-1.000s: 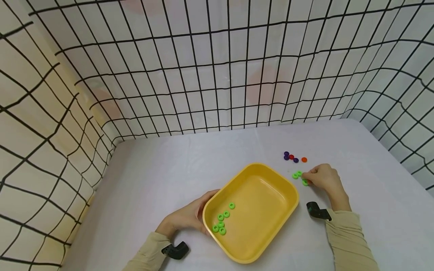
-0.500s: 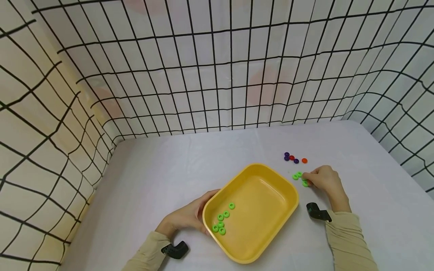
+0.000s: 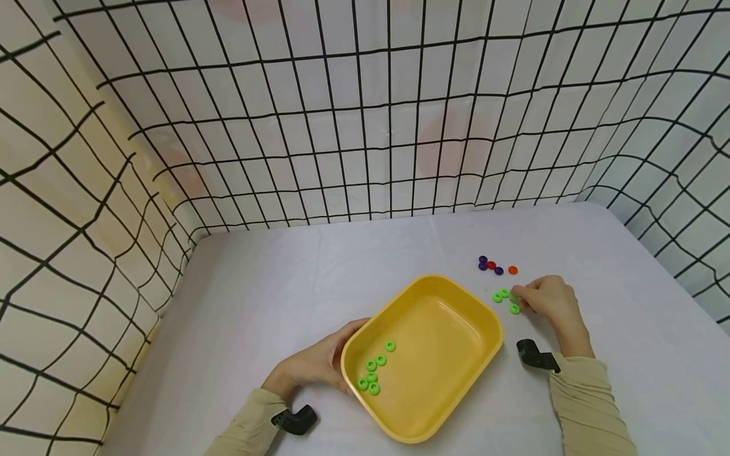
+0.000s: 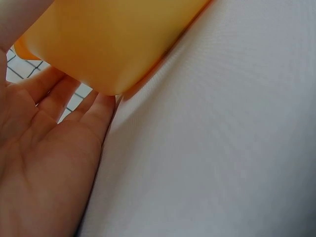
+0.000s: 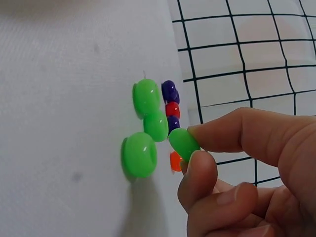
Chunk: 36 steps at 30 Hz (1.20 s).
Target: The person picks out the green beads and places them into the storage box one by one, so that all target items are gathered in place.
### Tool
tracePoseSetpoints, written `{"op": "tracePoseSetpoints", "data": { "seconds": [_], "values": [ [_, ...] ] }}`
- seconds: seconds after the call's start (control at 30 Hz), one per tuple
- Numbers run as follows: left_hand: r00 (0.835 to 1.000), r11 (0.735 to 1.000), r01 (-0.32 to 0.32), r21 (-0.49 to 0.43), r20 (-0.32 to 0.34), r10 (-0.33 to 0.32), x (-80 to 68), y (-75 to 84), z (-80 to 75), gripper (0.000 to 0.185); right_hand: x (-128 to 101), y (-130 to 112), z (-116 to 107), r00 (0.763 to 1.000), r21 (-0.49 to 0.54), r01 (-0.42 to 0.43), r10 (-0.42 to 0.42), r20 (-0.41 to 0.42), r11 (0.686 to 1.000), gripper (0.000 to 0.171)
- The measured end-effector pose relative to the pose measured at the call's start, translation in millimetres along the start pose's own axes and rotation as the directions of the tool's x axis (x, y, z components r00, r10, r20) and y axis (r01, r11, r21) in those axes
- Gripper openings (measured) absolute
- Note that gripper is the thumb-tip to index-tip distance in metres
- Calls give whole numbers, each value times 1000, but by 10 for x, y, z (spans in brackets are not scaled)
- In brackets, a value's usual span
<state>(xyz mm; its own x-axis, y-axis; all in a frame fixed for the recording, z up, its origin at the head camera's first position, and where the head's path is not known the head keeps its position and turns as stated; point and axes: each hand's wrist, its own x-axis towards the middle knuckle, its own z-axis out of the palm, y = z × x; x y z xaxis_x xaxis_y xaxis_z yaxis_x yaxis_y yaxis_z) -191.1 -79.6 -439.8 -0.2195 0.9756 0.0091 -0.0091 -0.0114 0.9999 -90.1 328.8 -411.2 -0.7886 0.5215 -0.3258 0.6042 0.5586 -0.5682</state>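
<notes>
A yellow tray (image 3: 441, 345) stands on the table, turned at an angle, with several green ring beads (image 3: 371, 365) at its near left end. My left hand (image 3: 310, 366) holds that end, thumb and fingers around the outside wall (image 4: 113, 49) in the left wrist view. To the right of the tray, my right hand (image 3: 552, 303) pinches a green bead (image 5: 184, 144) between thumb and forefinger, raised off the table in the right wrist view. Three more green beads (image 5: 140, 154) lie beside it on the cloth, two of them touching each other.
Behind the green beads lie purple beads (image 3: 483, 266), a red bead (image 3: 492, 265) and an orange bead (image 3: 512, 270). Black netting (image 3: 359, 126) over a white sheet surrounds the back and sides of the white-covered table (image 3: 274, 278).
My right hand has lifted the pinched green bead slightly and shifted a little right, away from the other green beads. The left hand and tray have stayed in place.
</notes>
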Motion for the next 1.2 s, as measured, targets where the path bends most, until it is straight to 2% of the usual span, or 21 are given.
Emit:
{"op": "tracePoseSetpoints", "data": {
  "seconds": [0.2, 0.4, 0.5, 0.57, 0.63, 0.77, 0.83, 0.87, 1.0, 1.07, 1.2],
  "values": [
    [1000, 999, 11, 31, -11, -11, 1, -147, -46, 104, 145, 108, 30, 999, -4, 0, 0, -39, 1000, 41],
    [1000, 999, 19, 38, -17, -18, -21, -149, -70, 103, 563, 475, 200, 991, -49, 41, -47, -127, 998, 60],
    [1000, 999, 12, 47, -14, -12, -22, -150, -75, 104, 644, 530, 249, 985, -66, 52, -63, -161, 996, 62],
    [1000, 999, 4, 40, -7, -4, -18, -147, -71, 104, 555, 432, 197, 989, -53, 50, -56, -136, 997, 61],
    [1000, 1000, -4, 28, 3, 4, -15, -90, -46, 104, 353, 242, 103, 993, -28, 39, -42, -111, 999, 58],
    [1000, 1000, -22, 12, 17, 22, 3, -72, -16, 104, 327, 223, 85, 995, 1, 15, -15, -103, 1000, 64],
    [999, 1000, -27, 1, 22, 27, 7, -44, 3, 104, 304, 177, 97, 991, 5, 10, -9, -136, 1000, 62],
    [999, 1000, -26, -3, 21, 26, 7, -41, 6, 104, 311, 163, 102, 989, 4, 27, -26, -147, 1000, 62],
    [1000, 1000, -11, -19, 15, 11, -8, 65, 39, 104, -181, -387, -57, 983, 42, 137, -131, -129, 990, 50],
    [1000, 1000, -11, -10, 11, 11, -12, 40, 21, 104, -328, -556, -100, 974, 49, 203, -196, -110, 978, 49],
    [1000, 1000, -16, 21, 8, 16, -13, -78, -35, 104, -485, -735, -150, 961, 35, 252, -246, -129, 967, 42]
  ]
}}
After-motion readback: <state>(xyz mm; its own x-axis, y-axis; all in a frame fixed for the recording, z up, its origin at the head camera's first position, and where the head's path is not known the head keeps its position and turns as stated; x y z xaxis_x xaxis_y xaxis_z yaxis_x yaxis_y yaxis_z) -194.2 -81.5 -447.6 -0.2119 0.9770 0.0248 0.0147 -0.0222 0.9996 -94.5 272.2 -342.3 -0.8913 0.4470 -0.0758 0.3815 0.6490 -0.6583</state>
